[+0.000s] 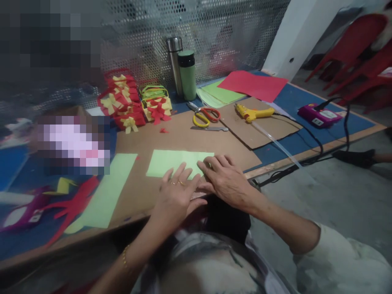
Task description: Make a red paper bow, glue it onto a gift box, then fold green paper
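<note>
A light green paper rectangle (165, 160) lies on the brown cardboard (137, 200) near the table's front edge. My left hand (180, 190) rests on its lower edge with the fingers spread, rings on two of them. On the right end of the same paper, my right hand (225, 177) presses with bent fingers; what its fingertips may hold is hidden. The two hands nearly meet at the paper's lower right. A longer green strip (113, 190) lies to the left.
Behind are scissors (203, 116), a blade (211, 129), a yellow glue gun (252, 113) on cardboard, two flasks (187, 75), red bow-trimmed boxes (122, 102) and red paper (254, 85). Purple power sockets (320, 115) sit right and left, with red cut paper (73, 204).
</note>
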### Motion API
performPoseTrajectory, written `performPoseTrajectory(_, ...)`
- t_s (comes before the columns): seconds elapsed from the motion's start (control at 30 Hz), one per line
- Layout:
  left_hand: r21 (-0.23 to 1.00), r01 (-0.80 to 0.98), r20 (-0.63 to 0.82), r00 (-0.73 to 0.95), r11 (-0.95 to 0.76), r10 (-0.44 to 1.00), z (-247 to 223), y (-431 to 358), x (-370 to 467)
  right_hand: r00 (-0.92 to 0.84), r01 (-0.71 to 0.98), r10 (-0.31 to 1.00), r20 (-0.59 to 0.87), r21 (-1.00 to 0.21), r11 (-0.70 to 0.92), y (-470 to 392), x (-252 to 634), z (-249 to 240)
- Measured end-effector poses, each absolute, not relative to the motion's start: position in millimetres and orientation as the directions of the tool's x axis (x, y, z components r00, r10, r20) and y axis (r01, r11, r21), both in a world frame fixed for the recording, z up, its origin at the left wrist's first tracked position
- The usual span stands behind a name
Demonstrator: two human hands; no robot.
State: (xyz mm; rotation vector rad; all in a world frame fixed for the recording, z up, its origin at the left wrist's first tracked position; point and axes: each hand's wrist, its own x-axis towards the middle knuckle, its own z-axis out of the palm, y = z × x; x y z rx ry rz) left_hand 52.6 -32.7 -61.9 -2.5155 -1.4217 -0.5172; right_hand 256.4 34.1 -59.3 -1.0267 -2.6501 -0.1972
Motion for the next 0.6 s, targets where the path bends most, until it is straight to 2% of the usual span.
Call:
performPoseTrajectory(0.1,0.006,0.865,0.393,0.459,-0.501,0.797,-62,-33,55,-0.640,0.726,0.670,0.378,0.011,0.687,27,259,-65)
performPoseTrajectory(0.23,0.027,0.871,0.366,0.448,-0.490,0.816,-66,-34,58,-0.702,0.605,0.561,0.439,-0.047,0.795,21,259,-78)
performPoseTrajectory(0.33,-0.008,0.890,0.369,0.426,-0.455,0.826,-70,-37,58,-0.722,0.550,0.541,0.432,-0.117,0.827,16,254,-89)
performPoseTrajectory(0.4,-0.053,0.894,0.407,0.426,-0.444,0.808,-75,-39,55,-0.706,0.551,0.539,0.461,-0.121,0.826,14,251,-97)
performPoseTrajectory(0.47,-0.101,0.894,0.447,0.432,-0.436,0.783,-85,-38,51,-0.703,0.540,0.508,0.498,-0.091,0.837,17,248,-107)
performPoseTrajectory(0.6,-0.217,0.869,0.531,0.488,-0.445,0.693,-115,-21,41,-0.742,0.495,0.376,0.555,0.074,0.866,38,247,-128)
